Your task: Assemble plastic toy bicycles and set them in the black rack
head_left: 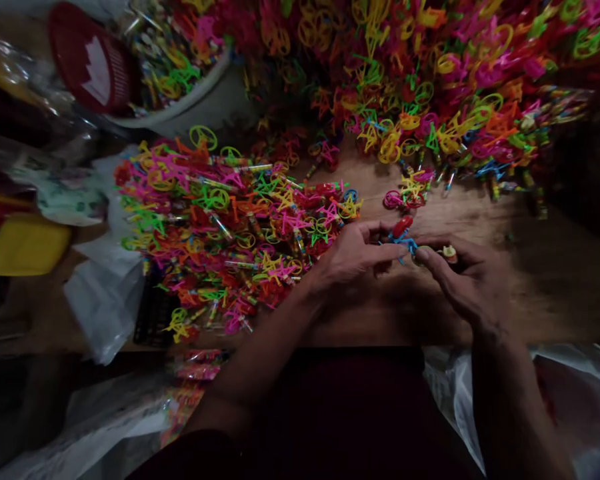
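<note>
My left hand (347, 257) pinches a small blue plastic toy piece (406, 245), shaped like a toy bicycle frame, between thumb and fingers. A red plastic part (403, 227) sits at its top; whether the two are joined I cannot tell. From the other side, my right hand (467, 277) closes thumb and fingers on the same blue piece. A cream and red end of a small tube (449, 253) shows in the right hand's curled fingers. Just beyond my fingers lies a small cluster of pink, yellow and red toy parts (413, 190) on the wooden table (545, 267).
Left of my hands spreads a pile of colourful plastic toys and candy-like tubes (240, 227). A larger heap (430, 87) rises at the back. At the back left, a pale tub (200, 100) holds more, beside a red basket (93, 67). Plastic bags (105, 293) and a yellow block (27, 243) lie left.
</note>
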`<state>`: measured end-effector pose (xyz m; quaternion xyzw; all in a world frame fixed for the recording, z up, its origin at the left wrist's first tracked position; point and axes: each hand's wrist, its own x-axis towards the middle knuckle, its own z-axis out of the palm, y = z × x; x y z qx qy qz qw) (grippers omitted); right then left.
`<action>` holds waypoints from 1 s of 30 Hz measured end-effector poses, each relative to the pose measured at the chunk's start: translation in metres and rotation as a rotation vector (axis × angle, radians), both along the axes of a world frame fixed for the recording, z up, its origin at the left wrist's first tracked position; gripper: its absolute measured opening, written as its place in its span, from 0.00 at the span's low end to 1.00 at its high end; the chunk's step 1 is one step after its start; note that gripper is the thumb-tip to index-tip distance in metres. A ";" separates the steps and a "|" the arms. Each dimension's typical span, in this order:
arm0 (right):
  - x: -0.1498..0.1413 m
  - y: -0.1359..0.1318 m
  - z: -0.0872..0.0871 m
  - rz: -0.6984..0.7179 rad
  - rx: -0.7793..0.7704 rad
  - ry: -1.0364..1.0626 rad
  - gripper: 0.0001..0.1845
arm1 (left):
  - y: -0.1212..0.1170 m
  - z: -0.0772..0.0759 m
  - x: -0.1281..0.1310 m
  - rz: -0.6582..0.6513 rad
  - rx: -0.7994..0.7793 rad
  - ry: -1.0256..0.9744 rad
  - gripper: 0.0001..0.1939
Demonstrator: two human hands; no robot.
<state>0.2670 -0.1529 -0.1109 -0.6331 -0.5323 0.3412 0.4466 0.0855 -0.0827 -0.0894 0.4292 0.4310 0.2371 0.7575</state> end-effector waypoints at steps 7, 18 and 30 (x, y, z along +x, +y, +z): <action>-0.033 -0.004 -0.011 -0.126 0.063 0.116 0.17 | -0.015 -0.016 0.010 0.273 -0.009 -0.064 0.17; 0.001 -0.021 -0.026 -0.022 0.060 -0.004 0.24 | -0.023 -0.020 -0.009 0.045 -0.192 -0.181 0.22; 0.001 -0.010 -0.018 0.200 0.170 0.103 0.13 | -0.015 -0.020 -0.009 -0.002 -0.232 -0.169 0.18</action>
